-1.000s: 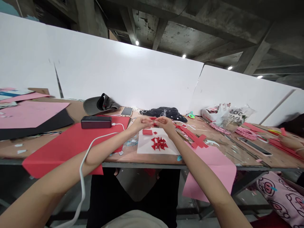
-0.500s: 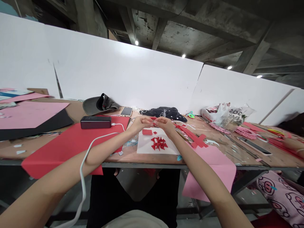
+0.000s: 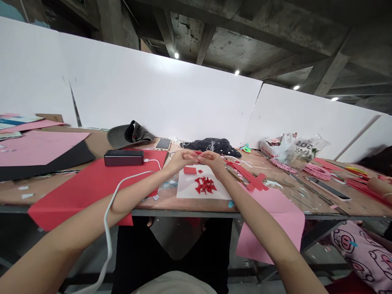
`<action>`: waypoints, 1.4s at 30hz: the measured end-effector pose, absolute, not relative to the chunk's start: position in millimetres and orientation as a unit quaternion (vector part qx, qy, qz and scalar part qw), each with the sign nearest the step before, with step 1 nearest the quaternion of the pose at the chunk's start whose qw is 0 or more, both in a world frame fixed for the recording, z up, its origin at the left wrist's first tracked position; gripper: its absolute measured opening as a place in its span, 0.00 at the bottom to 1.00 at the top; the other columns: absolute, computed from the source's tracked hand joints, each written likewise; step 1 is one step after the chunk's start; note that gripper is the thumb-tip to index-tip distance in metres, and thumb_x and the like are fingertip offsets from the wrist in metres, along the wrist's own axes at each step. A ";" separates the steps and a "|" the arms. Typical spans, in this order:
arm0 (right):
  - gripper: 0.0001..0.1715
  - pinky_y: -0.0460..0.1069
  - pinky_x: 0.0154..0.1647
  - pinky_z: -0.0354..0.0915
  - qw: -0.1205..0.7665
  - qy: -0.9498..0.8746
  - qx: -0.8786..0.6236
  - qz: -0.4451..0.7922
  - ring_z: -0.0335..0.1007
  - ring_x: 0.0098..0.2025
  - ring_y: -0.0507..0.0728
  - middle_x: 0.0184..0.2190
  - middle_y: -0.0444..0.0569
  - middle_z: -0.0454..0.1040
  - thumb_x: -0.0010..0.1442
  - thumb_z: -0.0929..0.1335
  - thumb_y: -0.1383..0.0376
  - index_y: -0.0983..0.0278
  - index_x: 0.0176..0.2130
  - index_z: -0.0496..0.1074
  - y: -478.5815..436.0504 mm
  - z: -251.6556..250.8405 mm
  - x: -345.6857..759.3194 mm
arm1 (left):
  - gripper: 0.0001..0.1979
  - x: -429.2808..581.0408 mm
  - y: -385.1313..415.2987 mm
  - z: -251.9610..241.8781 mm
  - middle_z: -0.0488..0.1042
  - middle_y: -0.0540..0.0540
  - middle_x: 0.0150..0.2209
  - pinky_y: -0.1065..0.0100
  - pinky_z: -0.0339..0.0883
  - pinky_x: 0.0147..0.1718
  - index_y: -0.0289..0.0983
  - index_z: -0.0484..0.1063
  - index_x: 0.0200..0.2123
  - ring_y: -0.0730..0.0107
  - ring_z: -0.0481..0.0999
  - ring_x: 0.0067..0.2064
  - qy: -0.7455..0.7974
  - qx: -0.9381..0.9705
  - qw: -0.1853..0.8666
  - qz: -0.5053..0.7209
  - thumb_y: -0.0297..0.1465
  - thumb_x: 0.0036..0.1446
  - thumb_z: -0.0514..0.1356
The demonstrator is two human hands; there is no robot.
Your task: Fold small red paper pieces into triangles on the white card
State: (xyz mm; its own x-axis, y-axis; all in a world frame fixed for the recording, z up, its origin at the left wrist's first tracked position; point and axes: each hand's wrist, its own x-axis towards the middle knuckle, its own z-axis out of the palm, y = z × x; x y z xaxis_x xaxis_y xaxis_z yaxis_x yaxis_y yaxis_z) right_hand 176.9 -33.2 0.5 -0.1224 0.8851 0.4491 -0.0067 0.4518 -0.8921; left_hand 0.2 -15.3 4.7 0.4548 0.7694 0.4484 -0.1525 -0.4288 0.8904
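Observation:
My left hand [image 3: 183, 158] and my right hand [image 3: 212, 158] meet above the far part of a white sheet [image 3: 187, 190]. Both are closed in a pinch on a small piece of red paper [image 3: 197, 153], mostly covered by the fingers. Below them on the sheet lies a pile of small folded red paper pieces [image 3: 206, 185]. A flat red rectangle of paper [image 3: 190, 170] and a tiny red square [image 3: 200, 171] rest just beyond the pile.
Left are a large red sheet [image 3: 88, 188], a power bank [image 3: 123, 158] with a white cable, a cap [image 3: 128, 134] and a phone [image 3: 163, 143]. Right are red strips [image 3: 257, 182], a pink sheet [image 3: 275, 216], plastic bags [image 3: 295, 149], another phone [image 3: 327, 188] and another person's hand [image 3: 379, 188].
My fingers have shifted only slightly around the red paper. At the far right, the other person's hand has moved a little.

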 end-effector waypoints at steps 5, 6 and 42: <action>0.17 0.52 0.37 0.69 0.542 -0.643 -0.355 0.408 0.71 0.31 0.54 0.29 0.47 0.76 0.44 0.73 0.55 0.63 0.33 0.73 -33.9 -2.7 174.8 | 0.17 1.5 -5.3 -0.9 0.78 0.45 0.26 0.64 0.71 0.33 0.33 0.73 0.38 0.62 0.78 0.32 0.211 0.716 0.456 0.485 0.32 0.42 0.67; 0.17 0.52 0.37 0.69 0.537 -0.649 -0.355 0.405 0.71 0.30 0.54 0.28 0.47 0.76 0.44 0.73 0.55 0.63 0.32 0.73 -33.7 -3.5 174.7 | 0.17 1.7 -4.6 -1.4 0.77 0.45 0.26 0.65 0.71 0.32 0.33 0.73 0.38 0.63 0.78 0.31 0.205 0.721 0.453 0.482 0.32 0.42 0.67; 0.15 0.49 0.34 0.68 0.518 -0.720 -0.408 0.216 0.73 0.33 0.55 0.31 0.48 0.76 0.48 0.71 0.61 0.63 0.37 0.70 -26.0 -3.2 179.9 | 0.09 -2.3 -6.7 5.8 0.73 0.49 0.23 0.66 0.69 0.31 0.34 0.69 0.32 0.65 0.76 0.30 0.279 0.759 0.379 0.449 0.34 0.51 0.57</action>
